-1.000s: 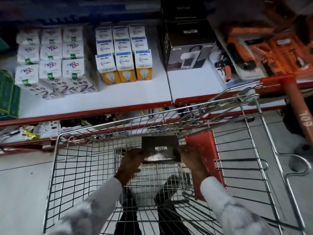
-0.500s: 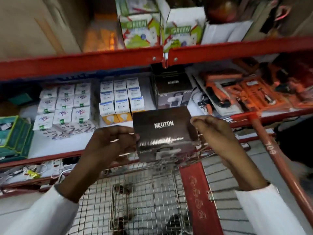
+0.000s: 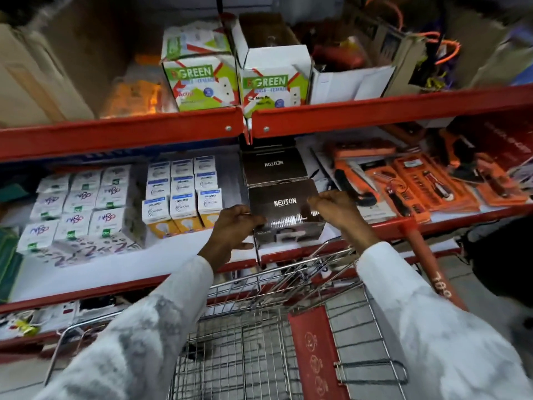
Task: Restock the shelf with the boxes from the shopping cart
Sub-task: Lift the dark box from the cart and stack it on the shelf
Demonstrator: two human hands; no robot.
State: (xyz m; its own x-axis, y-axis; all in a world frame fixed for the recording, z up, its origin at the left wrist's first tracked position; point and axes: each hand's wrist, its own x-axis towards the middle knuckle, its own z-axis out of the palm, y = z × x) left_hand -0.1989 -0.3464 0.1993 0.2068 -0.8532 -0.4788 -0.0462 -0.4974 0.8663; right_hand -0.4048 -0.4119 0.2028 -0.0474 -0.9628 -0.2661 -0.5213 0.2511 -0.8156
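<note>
A dark brown box marked NEUTON (image 3: 285, 212) sits at the front of the white middle shelf (image 3: 173, 255), held between both my hands. My left hand (image 3: 233, 229) grips its left side and my right hand (image 3: 336, 209) grips its top right corner. Directly behind it stands another NEUTON box (image 3: 274, 166) of the same kind. The wire shopping cart (image 3: 259, 327) is below my arms, against the shelf's red front edge; its basket shows no boxes in the visible part.
Rows of small light-bulb boxes (image 3: 181, 194) and white boxes (image 3: 78, 203) fill the shelf to the left. Orange tool packs (image 3: 418, 180) lie to the right. The upper shelf carries green-labelled cartons (image 3: 202, 79). A red cart flap (image 3: 314, 350) hangs inside the basket.
Both hands lifted the NEUTON box out of the cart, carried it up and forward, and it now rests on the middle shelf in front of the other NEUTON box.
</note>
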